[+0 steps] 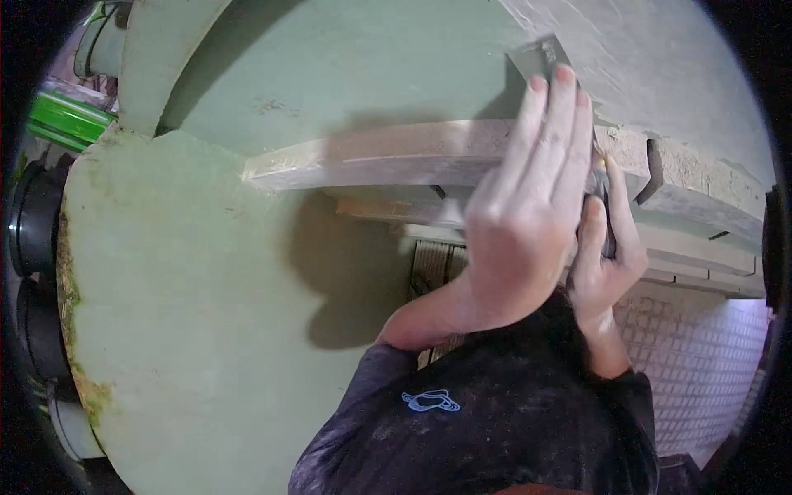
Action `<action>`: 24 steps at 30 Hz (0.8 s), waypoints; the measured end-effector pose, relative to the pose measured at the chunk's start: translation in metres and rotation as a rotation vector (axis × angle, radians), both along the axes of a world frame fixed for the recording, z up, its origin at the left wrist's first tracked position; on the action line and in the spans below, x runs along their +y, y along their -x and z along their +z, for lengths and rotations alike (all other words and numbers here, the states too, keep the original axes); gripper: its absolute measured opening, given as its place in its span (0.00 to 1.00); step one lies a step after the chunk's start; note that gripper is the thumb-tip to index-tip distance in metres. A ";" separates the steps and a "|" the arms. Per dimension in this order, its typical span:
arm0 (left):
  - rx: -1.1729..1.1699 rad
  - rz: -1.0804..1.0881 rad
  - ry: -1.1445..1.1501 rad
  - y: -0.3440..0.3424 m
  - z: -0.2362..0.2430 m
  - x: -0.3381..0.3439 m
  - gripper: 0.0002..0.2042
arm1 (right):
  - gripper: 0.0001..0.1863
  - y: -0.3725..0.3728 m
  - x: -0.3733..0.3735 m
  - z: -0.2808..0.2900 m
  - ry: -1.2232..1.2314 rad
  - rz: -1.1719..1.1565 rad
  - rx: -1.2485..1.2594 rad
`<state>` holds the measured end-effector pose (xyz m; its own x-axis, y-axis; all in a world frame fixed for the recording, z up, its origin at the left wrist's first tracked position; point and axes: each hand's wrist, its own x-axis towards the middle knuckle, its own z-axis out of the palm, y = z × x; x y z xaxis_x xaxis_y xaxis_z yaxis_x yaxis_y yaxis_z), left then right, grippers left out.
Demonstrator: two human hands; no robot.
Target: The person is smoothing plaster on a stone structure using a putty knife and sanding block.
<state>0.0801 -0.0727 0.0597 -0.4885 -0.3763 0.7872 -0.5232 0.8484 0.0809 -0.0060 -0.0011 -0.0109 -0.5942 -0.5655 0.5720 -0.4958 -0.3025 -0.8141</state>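
My right hand [609, 247] is closed around the dark handle of a flat scraper-like tool, its grey blade [536, 62] pointing up and away from me. My left hand [528, 186] lies with its fingers stretched out straight over the tool, covering most of it. White dust coats both hands. Beyond the fingertips, the blade rests at or close to a large pale green curved panel [371, 82], beside a greyish smeared area [652, 74]. A rough-edged white ledge [371, 153] runs crosswise behind my hands. Contact under the blade is hidden.
Another pale green panel [190, 313] spreads at the left, with a ragged, stained edge. Past it stand black round containers [37, 219] and a bright green object [70, 121]. The ledge continues right in notched sections [701, 181]. A small-tiled surface [685, 355] shows lower right.
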 end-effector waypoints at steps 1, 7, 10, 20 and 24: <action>0.004 0.003 0.000 -0.002 0.003 -0.005 0.24 | 0.22 0.000 -0.008 0.005 0.043 0.020 0.007; 0.267 -0.352 -0.240 -0.037 -0.013 -0.015 0.27 | 0.26 0.010 0.002 -0.010 0.061 0.239 -0.005; 0.763 -0.298 -0.550 -0.048 -0.041 0.016 0.31 | 0.29 0.033 0.037 -0.026 -0.138 0.448 -0.158; 1.308 -0.012 -1.029 -0.053 -0.127 0.053 0.30 | 0.24 0.092 0.043 -0.094 -0.206 0.811 0.612; 1.226 0.300 -0.907 -0.034 -0.116 0.084 0.27 | 0.23 0.147 0.049 -0.090 -0.174 0.924 0.506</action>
